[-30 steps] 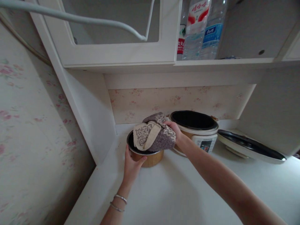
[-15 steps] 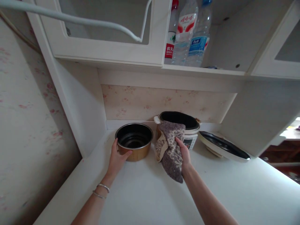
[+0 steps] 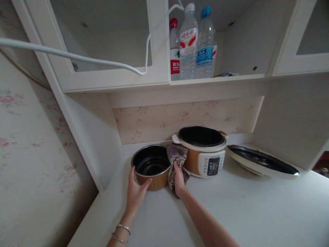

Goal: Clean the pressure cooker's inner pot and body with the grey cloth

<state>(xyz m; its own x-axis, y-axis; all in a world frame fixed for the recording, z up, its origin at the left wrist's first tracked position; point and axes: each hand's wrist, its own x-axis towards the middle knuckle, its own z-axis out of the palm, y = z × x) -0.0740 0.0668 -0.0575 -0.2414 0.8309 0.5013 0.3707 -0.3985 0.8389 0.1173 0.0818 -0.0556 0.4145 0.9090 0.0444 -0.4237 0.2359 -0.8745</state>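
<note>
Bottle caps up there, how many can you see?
3: a red cap on the left, a white cap in the middle and a blue cap on the right, on plastic bottles in the open cupboard. More may be hidden behind.

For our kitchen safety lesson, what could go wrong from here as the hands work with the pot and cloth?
The left hand has its thumb and fingers on one side of the pot, so a push from the cloth might make it slide or turn on the white counter.

The right hand holds the cloth between pot and cooker; a sideways swing could nudge the cooker.
</note>
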